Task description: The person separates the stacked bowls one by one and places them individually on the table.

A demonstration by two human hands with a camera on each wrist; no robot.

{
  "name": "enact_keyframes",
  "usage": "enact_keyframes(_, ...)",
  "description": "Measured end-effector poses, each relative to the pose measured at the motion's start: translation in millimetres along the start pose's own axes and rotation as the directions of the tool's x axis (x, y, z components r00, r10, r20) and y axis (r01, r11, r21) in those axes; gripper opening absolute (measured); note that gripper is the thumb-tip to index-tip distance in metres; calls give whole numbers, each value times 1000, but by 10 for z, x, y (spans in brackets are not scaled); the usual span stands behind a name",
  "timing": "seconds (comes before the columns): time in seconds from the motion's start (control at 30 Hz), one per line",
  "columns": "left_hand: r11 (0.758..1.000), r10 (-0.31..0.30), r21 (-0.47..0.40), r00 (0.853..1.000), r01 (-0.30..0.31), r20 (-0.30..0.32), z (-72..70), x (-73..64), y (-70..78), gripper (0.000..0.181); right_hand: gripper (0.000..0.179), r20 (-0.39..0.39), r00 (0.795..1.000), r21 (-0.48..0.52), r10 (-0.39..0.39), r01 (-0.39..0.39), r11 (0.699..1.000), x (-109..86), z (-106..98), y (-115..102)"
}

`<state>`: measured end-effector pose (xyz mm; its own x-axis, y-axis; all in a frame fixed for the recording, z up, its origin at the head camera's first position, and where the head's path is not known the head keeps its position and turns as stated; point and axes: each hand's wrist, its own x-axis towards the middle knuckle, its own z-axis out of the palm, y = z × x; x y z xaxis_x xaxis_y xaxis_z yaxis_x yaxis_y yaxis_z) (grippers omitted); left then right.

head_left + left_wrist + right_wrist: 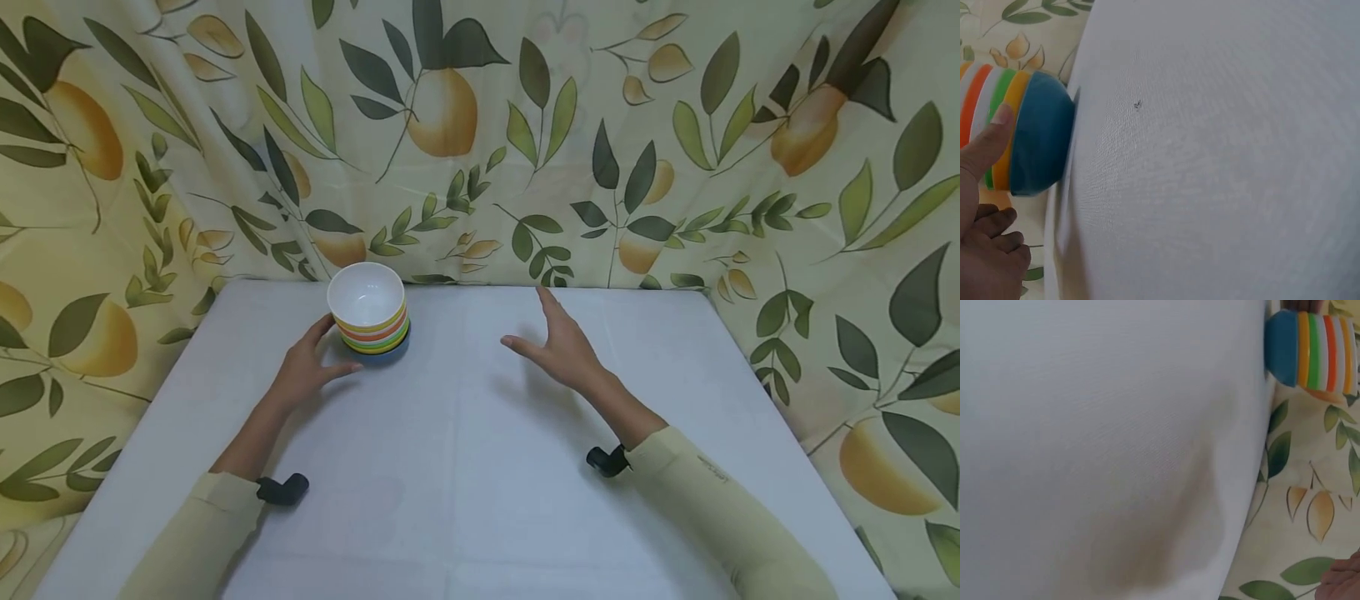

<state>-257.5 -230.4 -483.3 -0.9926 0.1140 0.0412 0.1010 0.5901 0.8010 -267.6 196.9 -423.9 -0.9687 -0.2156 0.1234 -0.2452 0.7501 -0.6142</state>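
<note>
A stack of nested bowls (367,300) stands upright near the far left of the table. The top bowl is white inside, coloured rims show below it, and a blue bowl (1044,134) is at the bottom. Beside the stack is my left hand (306,367), thumb and fingers spread at its left and near side. In the left wrist view the thumb overlaps the bowls; whether it touches them I cannot tell. My right hand (558,346) is held over the table to the right, thumb and fingers apart, holding nothing. The right wrist view shows the blue bowl (1280,349) on its side of the stack.
A white cloth (450,467) covers the table. Behind and around it hangs a curtain (480,208) printed with fruit and leaves. Each wrist wears a small black camera, one on the left (283,490) and one on the right (607,461).
</note>
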Motion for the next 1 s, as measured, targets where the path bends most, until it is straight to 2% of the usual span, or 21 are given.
enact_keyframes(0.2, 999, 30, -31, 999, -29, 44, 12, 66, -17, 111, 114, -6, 1000, -10, -12, 11, 1000, 30, 18, -61)
enact_keyframes(0.67, 989, 68, -142, 990, -50, 125, -21, 158, -85, 110, 113, 5, 999, 4, -46, 46, 999, 86, 96, -192)
enact_keyframes(1.0, 987, 52, -160, 989, -30, 138, -26, 218, -94, 109, 112, 40, 997, 30, -73, 72, 997, 182, 184, -421)
